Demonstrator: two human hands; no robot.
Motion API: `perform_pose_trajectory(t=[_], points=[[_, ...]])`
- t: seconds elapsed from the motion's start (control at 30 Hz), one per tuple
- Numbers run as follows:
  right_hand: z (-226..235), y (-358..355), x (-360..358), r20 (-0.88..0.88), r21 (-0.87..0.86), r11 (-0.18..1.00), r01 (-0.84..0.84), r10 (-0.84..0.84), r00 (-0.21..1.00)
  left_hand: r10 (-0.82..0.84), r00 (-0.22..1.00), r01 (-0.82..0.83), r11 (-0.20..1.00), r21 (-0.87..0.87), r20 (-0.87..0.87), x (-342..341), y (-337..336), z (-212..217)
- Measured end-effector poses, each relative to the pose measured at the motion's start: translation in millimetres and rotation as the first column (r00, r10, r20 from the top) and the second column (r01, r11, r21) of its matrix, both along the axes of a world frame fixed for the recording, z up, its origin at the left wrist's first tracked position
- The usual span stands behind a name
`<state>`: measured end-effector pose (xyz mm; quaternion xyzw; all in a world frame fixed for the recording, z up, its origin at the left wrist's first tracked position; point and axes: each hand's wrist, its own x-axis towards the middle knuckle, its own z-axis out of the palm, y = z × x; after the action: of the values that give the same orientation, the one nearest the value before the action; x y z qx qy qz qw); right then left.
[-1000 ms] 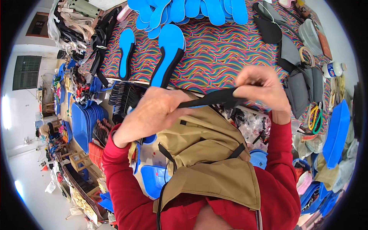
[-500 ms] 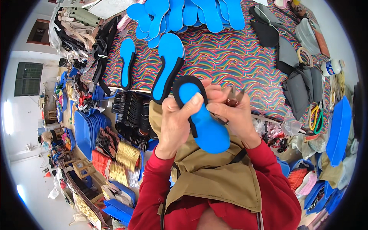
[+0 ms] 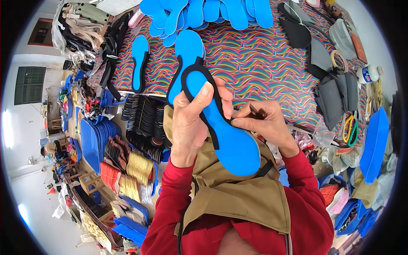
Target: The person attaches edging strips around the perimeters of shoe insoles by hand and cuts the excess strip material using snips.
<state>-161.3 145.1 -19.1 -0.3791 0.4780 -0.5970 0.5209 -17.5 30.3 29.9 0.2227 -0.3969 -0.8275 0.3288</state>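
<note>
A blue insole (image 3: 238, 151) with black edging (image 3: 186, 78) round its narrow end hangs tilted over my lap. My left hand (image 3: 189, 121) is closed on it, the thumb lying across the blue face and the fingers behind. At the insole's right edge, my right hand (image 3: 272, 125) pinches the end of the edging between thumb and forefinger. Small dark scissors (image 3: 257, 112) are tucked in that same hand, mostly covered by its fingers. On the table beyond lie a small edged insole (image 3: 137, 63) and a larger stack of edged insoles (image 3: 189, 44), partly hidden by the held one.
Loose blue insoles (image 3: 238, 17) are piled on the far side of the patterned table (image 3: 255, 63). Grey and black pieces (image 3: 329, 102), yellow- and green-handled scissors (image 3: 350, 129) and a white bottle (image 3: 369, 74) lie to the right. Blue bins (image 3: 91, 140) stand at lower left.
The insole has shifted slightly left and turned a little more upright. In my right hand, the scissors' blades have tipped down from pointing upward, and the fingers have moved along the insole's edge.
</note>
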Motion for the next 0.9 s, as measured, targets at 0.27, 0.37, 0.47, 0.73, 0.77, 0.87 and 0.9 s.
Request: perform_pose_trajectory(t=[0.27,0.37,0.47,0.73,0.77,0.87,0.9], points=[[2.6,-5.5,-4.4,-0.12,-0.048,0.999,0.026,-0.031,0.992,-0.1,0.985,0.109,0.993,0.055,-0.141,-5.7,-1.3,-9.6],[0.8,-8.3,-5.3,-0.111,-0.111,0.987,0.114,-0.127,0.986,-0.073,0.997,0.07,0.981,-0.179,-0.011,-15.9,10.2,-12.0],[-7.6,-16.0,-2.4,-0.055,-0.207,0.952,0.224,-0.24,0.969,-0.032,0.993,0.048,0.989,-0.139,0.115,-11.4,24.6,-26.1],[-14.8,-1.9,-11.4,0.14,-0.011,1.0,0.0,0.001,0.99,0.038,0.997,-0.028,0.988,-0.153,0.063,-5.1,4.6,-12.1],[-17.8,-4.1,0.4,0.107,-0.076,0.99,0.116,-0.107,0.988,0.066,0.994,-0.052,0.986,-0.16,0.083,-5.5,3.0,-10.6],[-21.4,1.2,-9.5,-0.199,-0.15,0.98,0.132,-0.16,0.967,0.109,0.988,-0.092,0.983,-0.159,0.108,-8.2,5.8,-3.6],[-25.9,0.7,-12.2,-0.357,-0.269,0.957,0.105,-0.201,0.912,0.115,0.982,-0.081,0.973,-0.216,0.148,-7.0,5.2,-4.1]])
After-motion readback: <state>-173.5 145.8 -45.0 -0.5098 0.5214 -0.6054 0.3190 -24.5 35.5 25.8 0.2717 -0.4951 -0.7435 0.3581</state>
